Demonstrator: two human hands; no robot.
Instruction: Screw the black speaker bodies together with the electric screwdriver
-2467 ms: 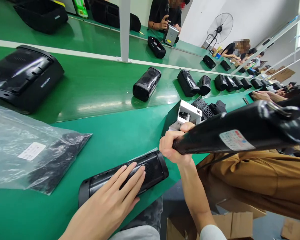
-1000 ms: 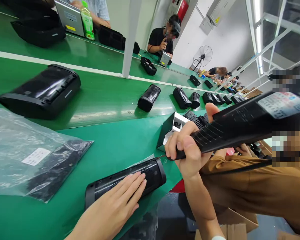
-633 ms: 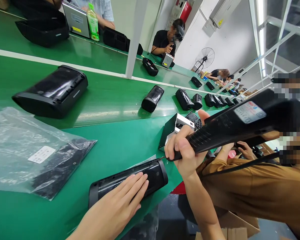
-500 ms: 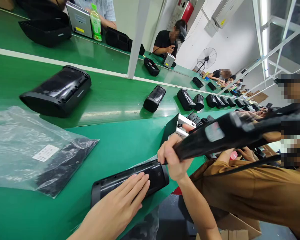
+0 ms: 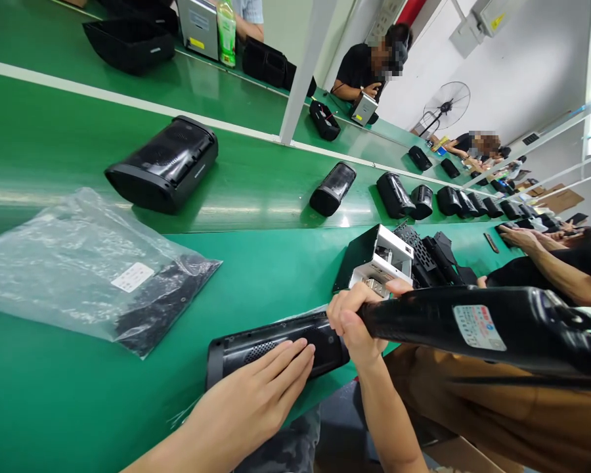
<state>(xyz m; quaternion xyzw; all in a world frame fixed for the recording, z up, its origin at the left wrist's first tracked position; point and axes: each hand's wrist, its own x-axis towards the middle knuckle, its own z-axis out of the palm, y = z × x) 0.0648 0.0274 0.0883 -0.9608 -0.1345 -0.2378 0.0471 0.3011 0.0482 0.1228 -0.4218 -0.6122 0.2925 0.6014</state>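
My left hand (image 5: 259, 401) lies flat, fingers stretched out, on top of a glossy black speaker housing (image 5: 234, 348) with a perforated patch. The housing rests on its side on the green mat. My right hand (image 5: 357, 325) is wrapped round the front of a black electric screwdriver (image 5: 423, 318) bearing a white label. Its body reaches off to the right, and its tip is hidden at the right end of the housing. Just beyond my right hand stands a small black and silver machine (image 5: 374, 259).
A clear plastic bag (image 5: 79, 263) holding black material lies at the left. More black housings (image 5: 167, 161) stand on the green conveyor (image 5: 256, 190) ahead. Black perforated parts (image 5: 421, 253) sit by the machine. A white post (image 5: 308, 72) rises behind. Co-workers sit across and to the right.
The view has shifted, so the bench things appear further right. The screwdriver's rear end has swung lower in view. My left hand stays on the housing.
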